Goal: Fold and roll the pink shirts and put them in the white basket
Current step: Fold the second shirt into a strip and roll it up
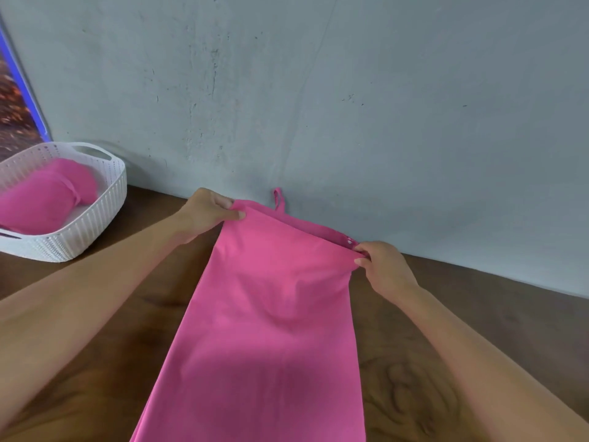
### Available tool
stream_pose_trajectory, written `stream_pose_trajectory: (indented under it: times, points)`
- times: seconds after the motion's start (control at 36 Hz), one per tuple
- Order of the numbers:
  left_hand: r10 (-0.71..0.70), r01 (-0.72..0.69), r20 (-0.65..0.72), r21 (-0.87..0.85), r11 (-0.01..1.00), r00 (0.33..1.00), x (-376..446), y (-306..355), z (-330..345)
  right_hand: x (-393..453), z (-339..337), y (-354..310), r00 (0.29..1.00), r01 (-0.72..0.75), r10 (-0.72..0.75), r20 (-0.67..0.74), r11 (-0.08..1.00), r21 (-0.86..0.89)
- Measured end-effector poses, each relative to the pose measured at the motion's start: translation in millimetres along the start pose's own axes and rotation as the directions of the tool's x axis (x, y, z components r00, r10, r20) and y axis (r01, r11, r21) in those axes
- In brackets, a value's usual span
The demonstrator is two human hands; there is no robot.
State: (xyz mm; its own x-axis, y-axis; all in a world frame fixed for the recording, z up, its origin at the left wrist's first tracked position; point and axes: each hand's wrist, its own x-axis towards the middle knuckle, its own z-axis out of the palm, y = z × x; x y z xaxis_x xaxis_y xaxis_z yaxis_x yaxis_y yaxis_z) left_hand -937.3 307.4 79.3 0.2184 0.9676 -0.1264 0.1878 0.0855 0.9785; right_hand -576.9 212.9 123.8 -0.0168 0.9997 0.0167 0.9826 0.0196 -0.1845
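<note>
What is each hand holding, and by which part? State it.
Both hold the pink shirt by its far edge: the left hand pinches the left corner, the right hand the right corner.

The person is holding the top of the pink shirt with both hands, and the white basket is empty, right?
Not quite. The head view shows the white basket already has rolled pink shirts in it. The rest is right: the left hand and right hand both hold the top of the pink shirt.

A dark wooden table point(446, 362) meets a scuffed grey wall point(350, 106) (a picture's point(16, 100) blue-edged corner shows far left).
</note>
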Motion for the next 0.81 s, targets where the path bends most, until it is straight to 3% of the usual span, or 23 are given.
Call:
stream_pose_trajectory:
  times: [0.17, 0.47, 0.64, 0.81]
  points:
    - [0.037, -0.039, 0.115, 0.012, 0.999, 0.993, -34, 18, -16, -27, -17, -3, 1.0, 0.016, -0.016, -0.014, 1.0, -0.011]
    - [0.212, -0.213, -0.015, -0.02, 0.977, 0.977, -89, 30, -10, -70, -33, 4, 0.999, 0.013, -0.017, -0.04, 0.996, -0.086]
    - [0.308, -0.31, -0.113, 0.006, 0.951, 0.945, -103, 29, -6, -86, -34, 5, 0.993, 0.04, -0.042, -0.106, 0.999, -0.023]
    - [0.312, -0.317, -0.113, -0.028, 0.948, 0.943, -113, 17, -8, -101, -31, 2, 0.985, 0.044, -0.034, -0.171, 0.997, 0.057]
